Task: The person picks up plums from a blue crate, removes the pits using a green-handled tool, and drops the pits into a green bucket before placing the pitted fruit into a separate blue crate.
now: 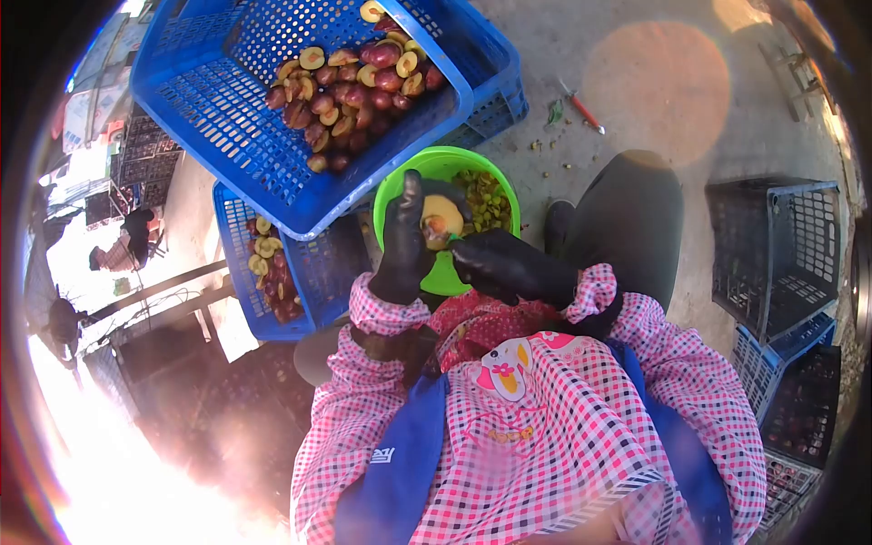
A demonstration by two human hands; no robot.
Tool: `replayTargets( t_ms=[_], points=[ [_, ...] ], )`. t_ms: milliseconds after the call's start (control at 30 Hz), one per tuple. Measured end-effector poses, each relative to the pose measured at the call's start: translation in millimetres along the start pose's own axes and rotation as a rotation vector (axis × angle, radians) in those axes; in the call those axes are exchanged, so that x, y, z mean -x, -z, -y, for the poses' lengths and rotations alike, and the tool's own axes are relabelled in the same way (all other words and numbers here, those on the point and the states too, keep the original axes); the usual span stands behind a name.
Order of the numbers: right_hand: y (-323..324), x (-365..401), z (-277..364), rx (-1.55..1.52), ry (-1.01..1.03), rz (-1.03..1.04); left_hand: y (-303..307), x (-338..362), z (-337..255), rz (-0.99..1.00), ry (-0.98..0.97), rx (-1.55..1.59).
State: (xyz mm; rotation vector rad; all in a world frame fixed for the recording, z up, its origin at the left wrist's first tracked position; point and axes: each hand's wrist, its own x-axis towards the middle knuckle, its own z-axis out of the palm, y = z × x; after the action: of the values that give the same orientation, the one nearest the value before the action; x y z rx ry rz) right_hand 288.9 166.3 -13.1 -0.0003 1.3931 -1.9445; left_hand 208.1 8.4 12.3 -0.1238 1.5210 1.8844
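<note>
Over a green bucket (516, 195), my left hand (409, 227), in a black glove, is closed around a halved fruit (442, 218) with its cut face and brown pit hollow turned up. My right hand (504, 263), also black-gloved, is closed at the fruit's right edge, pinching a small tool; only a bit of green shows at the fingertips. Many small greenish-brown pieces (486, 198) lie inside the bucket. Just beyond it, a tilted blue crate (209, 118) holds many halved red-skinned fruits (354, 100).
Another blue crate with fruit (272, 272) stands at the left. A red-handled tool (584, 111) and scraps lie on the floor ahead. Stacked black (772, 254) and blue crates stand at the right. A person (127, 243) is far left.
</note>
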Motion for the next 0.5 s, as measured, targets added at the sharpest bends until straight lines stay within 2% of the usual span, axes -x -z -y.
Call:
replayTargets(
  t_ms=[67, 100, 167, 200, 233, 300, 333, 367, 400, 433, 500],
  points=[
    [-7, 4, 2, -0.592, -0.026, 0.21, -10, 0, 0, 0.129, -0.385, 0.063],
    [-7, 3, 2, -0.588, -0.022, 0.21, -13, -1, 7, 0.132, -0.39, 0.061],
    [-8, 4, -3, -0.958, -0.035, 0.49, -5, -4, 40, -0.368, -1.03, -0.674],
    [-9, 6, -2, -0.958, -0.035, 0.489, -2, -7, 36, -0.265, -0.523, 0.002],
    [-9, 8, 2, -0.896, -0.039, 0.433, 0, -8, 32, -0.263, -0.527, 0.001],
    [-9, 11, 5, -0.833, -0.045, 0.378, -2, -7, 18, -0.078, -0.087, 0.413],
    [-9, 13, 5, -0.625, 0.075, 0.349, 4, -17, 16, -0.131, -0.102, 0.337],
    [-9, 13, 5, -0.42, 0.194, 0.318, 17, -25, 6, -0.195, 0.017, 0.438],
    [-5, 13, 1, -0.542, 0.183, 0.296, 21, -19, -21, -0.11, -0.069, 0.325],
    [-1, 12, 7, -0.533, 0.196, 0.294, 19, -17, -53, -0.017, -0.156, 0.211],
    [-1, 14, 17, 0.002, 0.035, -0.069, 14, -38, -101, -0.215, -0.257, 0.334]
  ],
)
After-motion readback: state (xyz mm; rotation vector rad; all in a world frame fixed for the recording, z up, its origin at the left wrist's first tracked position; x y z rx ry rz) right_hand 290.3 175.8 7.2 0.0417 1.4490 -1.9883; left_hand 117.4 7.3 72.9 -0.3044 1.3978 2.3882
